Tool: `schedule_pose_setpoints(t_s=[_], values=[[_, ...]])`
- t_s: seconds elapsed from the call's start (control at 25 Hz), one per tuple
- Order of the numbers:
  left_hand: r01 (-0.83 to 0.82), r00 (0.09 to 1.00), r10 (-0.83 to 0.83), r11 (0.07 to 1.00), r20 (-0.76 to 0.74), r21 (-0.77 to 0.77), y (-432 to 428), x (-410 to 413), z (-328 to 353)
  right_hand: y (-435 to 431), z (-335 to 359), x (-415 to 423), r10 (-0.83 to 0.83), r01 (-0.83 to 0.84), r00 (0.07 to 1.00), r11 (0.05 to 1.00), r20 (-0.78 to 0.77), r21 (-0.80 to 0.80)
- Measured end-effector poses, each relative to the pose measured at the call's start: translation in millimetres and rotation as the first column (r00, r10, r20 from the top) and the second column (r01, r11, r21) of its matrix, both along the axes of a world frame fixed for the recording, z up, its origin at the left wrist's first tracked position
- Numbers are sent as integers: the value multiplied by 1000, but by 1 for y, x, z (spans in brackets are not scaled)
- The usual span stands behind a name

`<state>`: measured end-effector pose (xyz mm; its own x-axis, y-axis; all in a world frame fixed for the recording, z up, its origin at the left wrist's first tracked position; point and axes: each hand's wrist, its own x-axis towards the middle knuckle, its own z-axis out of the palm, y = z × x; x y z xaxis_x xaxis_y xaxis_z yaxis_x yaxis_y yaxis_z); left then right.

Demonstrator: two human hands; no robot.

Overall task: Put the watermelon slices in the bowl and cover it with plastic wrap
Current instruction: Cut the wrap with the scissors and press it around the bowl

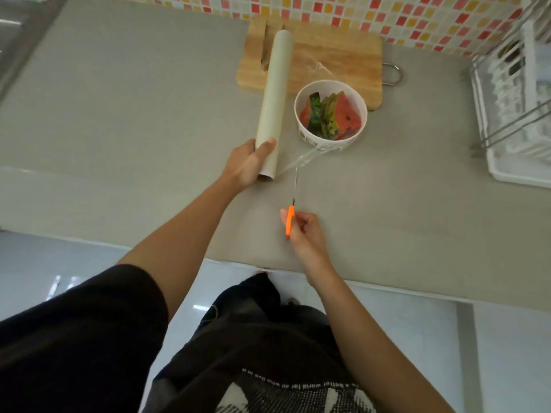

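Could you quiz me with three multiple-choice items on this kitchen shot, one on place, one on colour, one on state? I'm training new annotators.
1. Where does the bowl stand?
A. in the dish rack
B. on the counter at the cutting board's near edge
C. in the sink

2. What colour are the scissors' handles?
A. orange
B. blue
C. black

3. The plastic wrap between roll and bowl is:
A. cut free
B. not yet pulled out
C. stretched, still attached

Answers: 1 B, the cutting board lies right behind the bowl; 2 A, orange shows in the right hand; 3 C, film runs from the roll in the left hand to the bowl.
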<state>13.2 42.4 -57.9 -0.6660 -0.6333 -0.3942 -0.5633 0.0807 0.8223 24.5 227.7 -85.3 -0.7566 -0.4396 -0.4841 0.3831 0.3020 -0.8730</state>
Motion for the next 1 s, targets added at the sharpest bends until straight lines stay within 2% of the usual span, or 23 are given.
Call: schedule_pose_setpoints(t_s=[0.28,0.48,1.0], values=[[-8,1000,8,999,-3,35,2,3,10,1,0,6,97,-97,995,993,14,61],[4,1000,-5,999,19,54,0,1,11,-22,8,-3,168,-165,983,985,81,-42],[0,1000,-1,997,15,80,-1,0,14,-40,10,-6,178,-158,980,970,94,-184]])
